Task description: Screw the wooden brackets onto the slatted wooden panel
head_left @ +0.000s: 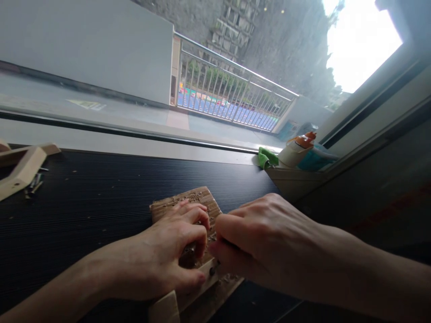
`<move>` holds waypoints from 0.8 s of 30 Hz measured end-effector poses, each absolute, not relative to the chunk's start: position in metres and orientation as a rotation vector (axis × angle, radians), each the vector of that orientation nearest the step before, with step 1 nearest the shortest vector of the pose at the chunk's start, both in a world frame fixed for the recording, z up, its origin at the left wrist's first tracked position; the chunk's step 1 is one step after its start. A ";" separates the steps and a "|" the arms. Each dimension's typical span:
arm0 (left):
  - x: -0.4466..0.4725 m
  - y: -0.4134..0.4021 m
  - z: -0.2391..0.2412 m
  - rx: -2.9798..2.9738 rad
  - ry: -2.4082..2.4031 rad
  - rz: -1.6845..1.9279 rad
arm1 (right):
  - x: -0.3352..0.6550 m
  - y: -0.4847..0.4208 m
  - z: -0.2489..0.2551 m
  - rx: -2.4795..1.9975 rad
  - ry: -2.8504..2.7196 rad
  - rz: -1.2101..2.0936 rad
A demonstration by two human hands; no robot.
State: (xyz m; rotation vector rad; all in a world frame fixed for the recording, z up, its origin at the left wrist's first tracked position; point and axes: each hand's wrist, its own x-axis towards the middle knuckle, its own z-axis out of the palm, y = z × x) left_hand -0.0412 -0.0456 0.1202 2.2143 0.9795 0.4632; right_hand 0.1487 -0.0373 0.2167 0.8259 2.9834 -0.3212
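Note:
A brown wooden board [207, 197] strewn with wood shavings lies on the dark table. My left hand [171, 244] bears down on it with curled fingers. Its thumb presses along a pale wooden strip [210, 276], gripping it. A dark round bolt or hole shows in the strip beside the thumb. Close on the right, my right hand [251, 233] is closed in a fist right above the strip's end; whatever it holds is hidden inside the fingers. The squared end of a light wooden piece [164, 309] juts up below my left hand.
Joined pale wooden pieces [25, 168] lie at the table's left, with several screws [33, 186] beside them. A green cloth [267, 158] and a white bottle with an orange top [298, 150] stand on the sill. Beyond the window runs a metal railing [232, 89].

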 end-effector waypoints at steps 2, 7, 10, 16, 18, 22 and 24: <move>-0.041 -0.046 0.121 2.224 0.983 0.462 | 0.149 -0.039 0.223 0.809 2.965 -0.308; -0.041 -0.047 0.120 2.236 1.007 0.448 | 0.153 -0.047 0.240 0.641 2.826 -0.461; -0.041 -0.047 0.117 2.221 0.997 0.465 | 0.153 -0.050 0.242 0.589 2.798 -0.555; -0.043 -0.048 0.115 2.177 1.020 0.457 | 0.160 -0.047 0.219 0.774 2.886 -0.398; -0.043 -0.048 0.117 2.173 1.017 0.414 | 0.162 -0.042 0.213 0.908 2.917 -0.268; -0.042 -0.047 0.120 2.186 1.007 0.372 | 0.160 -0.038 0.217 0.895 2.883 -0.173; -0.041 -0.047 0.120 2.196 0.998 0.387 | 0.157 -0.041 0.226 0.847 2.859 -0.197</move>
